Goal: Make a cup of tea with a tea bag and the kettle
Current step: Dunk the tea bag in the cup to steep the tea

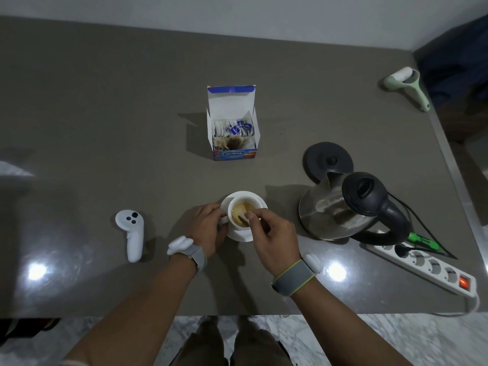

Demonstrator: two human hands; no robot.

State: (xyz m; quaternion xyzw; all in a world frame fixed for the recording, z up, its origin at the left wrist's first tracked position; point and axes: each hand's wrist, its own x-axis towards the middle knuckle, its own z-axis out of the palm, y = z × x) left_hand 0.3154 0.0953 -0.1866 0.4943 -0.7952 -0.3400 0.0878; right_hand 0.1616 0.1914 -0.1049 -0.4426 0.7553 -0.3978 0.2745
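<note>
Grey stone table (132,114) fills most of the view, and it shines where lights hit it. On its right side lies a long white power strip (425,268) with a red glowing switch and a black plug in it. Just behind the strip stands a round glass kettle with a black lid and black handle (351,207). The kettle is off its flat round black base (327,159), which sits just behind it. In the middle of the table stands an open blue and white cardboard box of tea bags (233,128), with its lid flap up.

Near the front edge sits a small white cup (244,213) on a white saucer (241,235). Brown tea is in the cup. The left hand (208,228) curls around the left side of the cup at the handle and holds it. The right hand (272,239) is above the cup with thumb and finger pinched together. They seem to pinch something thin that goes down into the tea, but I cannot tell what it is. Both wrists wear grey bands with white trackers.

To the left lies a white game controller (130,232). In the far right corner lies a pale green lint roller (408,87).
</note>
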